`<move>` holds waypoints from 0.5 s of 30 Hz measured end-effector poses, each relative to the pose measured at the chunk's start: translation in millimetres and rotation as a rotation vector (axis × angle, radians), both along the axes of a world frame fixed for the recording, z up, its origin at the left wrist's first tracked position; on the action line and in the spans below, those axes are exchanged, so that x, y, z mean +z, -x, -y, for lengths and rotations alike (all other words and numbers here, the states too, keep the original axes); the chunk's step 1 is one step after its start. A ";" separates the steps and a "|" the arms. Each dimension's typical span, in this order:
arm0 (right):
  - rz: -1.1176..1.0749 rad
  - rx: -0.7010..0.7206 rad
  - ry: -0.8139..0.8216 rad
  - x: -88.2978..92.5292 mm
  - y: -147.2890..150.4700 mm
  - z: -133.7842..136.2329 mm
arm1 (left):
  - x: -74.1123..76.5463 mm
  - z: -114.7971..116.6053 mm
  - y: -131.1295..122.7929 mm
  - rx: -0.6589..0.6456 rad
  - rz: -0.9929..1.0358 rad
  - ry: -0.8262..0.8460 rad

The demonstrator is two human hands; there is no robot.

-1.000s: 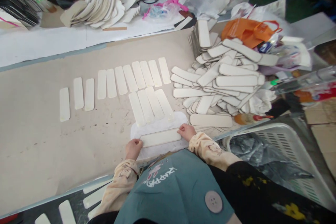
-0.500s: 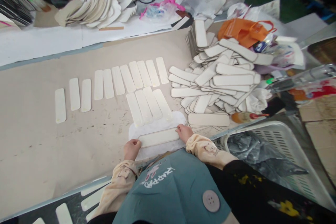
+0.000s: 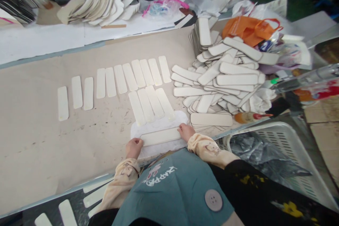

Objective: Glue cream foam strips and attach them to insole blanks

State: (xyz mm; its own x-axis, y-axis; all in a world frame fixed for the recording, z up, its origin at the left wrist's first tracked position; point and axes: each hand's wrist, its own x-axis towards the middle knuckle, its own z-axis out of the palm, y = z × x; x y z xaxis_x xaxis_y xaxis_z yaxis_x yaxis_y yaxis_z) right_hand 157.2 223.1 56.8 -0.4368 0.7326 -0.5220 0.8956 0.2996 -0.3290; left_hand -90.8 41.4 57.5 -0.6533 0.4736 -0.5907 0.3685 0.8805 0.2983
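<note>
A long white strip with rounded ends and a darker edge (image 3: 160, 137) lies over a white rounded sheet (image 3: 180, 117) at the table's near edge. My left hand (image 3: 134, 147) pinches its left end, and my right hand (image 3: 186, 132) pinches its right end. Beyond the sheet, several cream strips (image 3: 137, 107) stand side by side, their near ends reaching its far edge. A longer row of similar strips (image 3: 121, 78) runs behind and to the left. Right of my right hand is a low stack of edged strips (image 3: 211, 119).
A large loose heap of strips (image 3: 235, 79) covers the table's right side, with an orange bag (image 3: 247, 30) behind it. A glue-like bottle (image 3: 251, 117) lies near the white plastic basket (image 3: 293, 144). Curved white pieces (image 3: 106, 1) are piled at the back.
The view has shifted slightly. Both hands keep their hold on the strip's ends, and the strip lies in nearly the same place on the sheet.
</note>
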 end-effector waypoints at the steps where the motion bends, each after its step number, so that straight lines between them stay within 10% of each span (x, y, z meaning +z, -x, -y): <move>1: 0.001 0.001 -0.002 0.3 0.2 0.2 | -0.1 0.1 -0.2 0.001 -0.002 0.002; 15: -0.033 0.016 -0.030 1.6 1.1 -1.4 | 3.8 -1.2 -0.8 -0.005 -0.003 0.003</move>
State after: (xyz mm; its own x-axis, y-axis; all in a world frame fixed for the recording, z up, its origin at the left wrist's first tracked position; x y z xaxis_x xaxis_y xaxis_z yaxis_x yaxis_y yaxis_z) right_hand 156.1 224.4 58.4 -0.4651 0.7407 -0.4848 0.8795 0.3242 -0.3484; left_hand -90.1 42.6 61.3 -0.6529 0.4748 -0.5901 0.3739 0.8796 0.2940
